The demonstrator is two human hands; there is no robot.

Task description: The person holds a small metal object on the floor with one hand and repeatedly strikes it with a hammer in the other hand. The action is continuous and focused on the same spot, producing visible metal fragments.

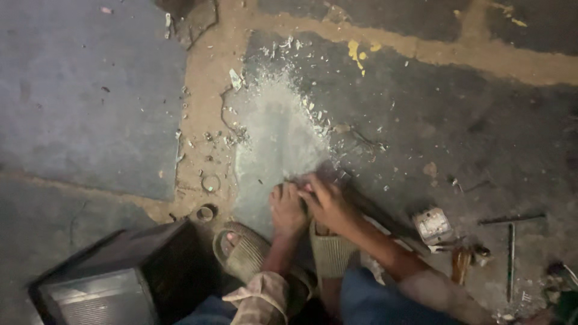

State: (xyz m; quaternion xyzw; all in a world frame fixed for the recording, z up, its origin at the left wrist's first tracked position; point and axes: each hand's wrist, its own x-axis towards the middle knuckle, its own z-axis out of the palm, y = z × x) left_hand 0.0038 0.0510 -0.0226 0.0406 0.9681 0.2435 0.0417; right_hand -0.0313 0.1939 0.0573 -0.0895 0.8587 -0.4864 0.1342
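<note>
Hands press together on a dark metal strip (361, 207) on the floor: left hand (288, 207) flat, right hand (325, 201) curled over it.

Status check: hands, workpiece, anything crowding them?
Left hand and right hand pressed together on a dark piece, blurred. Metal shavings ahead. Small metal block right.

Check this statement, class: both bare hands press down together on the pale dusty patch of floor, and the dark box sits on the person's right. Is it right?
Not quite. The head view shows the dark box on the person's left. The left hand and right hand do press together on the pale dusty patch.
</note>
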